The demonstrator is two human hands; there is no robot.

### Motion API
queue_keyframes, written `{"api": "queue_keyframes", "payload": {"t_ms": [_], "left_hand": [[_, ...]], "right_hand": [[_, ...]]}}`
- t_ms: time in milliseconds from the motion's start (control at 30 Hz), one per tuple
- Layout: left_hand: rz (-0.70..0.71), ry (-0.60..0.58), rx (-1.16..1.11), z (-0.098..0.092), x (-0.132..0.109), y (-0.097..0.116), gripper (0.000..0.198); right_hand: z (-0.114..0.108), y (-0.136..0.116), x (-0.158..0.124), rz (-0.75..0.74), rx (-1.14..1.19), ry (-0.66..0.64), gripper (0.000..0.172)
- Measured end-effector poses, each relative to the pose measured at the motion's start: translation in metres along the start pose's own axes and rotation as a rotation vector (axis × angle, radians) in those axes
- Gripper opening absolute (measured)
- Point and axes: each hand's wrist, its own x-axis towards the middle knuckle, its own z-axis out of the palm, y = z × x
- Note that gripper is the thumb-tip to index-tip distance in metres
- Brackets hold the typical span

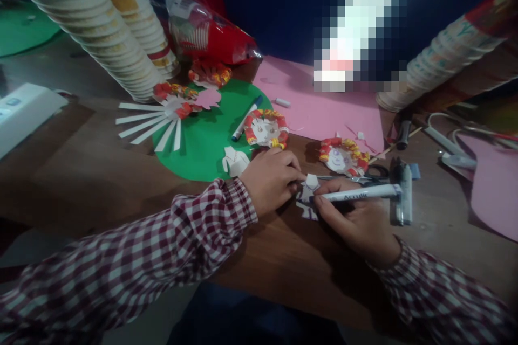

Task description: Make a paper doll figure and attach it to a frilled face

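Note:
My right hand [360, 221] grips a white acrylic marker [356, 193], its tip pointing left onto a small white paper cutout [309, 211]. Dark purple lines run along this cutout, which is shaped like a little body with limbs. Curled over the cutout's left edge, the fingers of my left hand [273, 179] hold it against the brown table; their undersides are hidden. Another white paper cutout [235, 161] lies just behind my left wrist. Beyond my hands are two paper faces ringed in red and yellow, a left one [267, 128] and a right one [342, 157].
A green paper disc [182, 156] and pink sheet [319, 110] lie behind. Stacked paper cups [93, 27] lean at left, more cups [437, 59] at right. Scissors [376, 173], several markers [406, 194] and a glue gun [453, 151] lie rightward. A white power strip [30, 113] sits left.

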Motion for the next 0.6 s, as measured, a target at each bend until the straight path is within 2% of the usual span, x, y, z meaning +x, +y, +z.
{"api": "queue_keyframes", "payload": {"t_ms": [200,600], "left_hand": [[-0.01,0.0,0.002,0.0003,0.0001,0.0007,0.017],[0.0,0.009,-0.004,0.0005,0.0008,0.0003,0.017]], "right_hand": [[0.0009,0.0028,-0.0001,-0.011,-0.021,0.051,0.003],[0.0,0.002,-0.0001,0.023,0.002,0.015,0.005]]}}
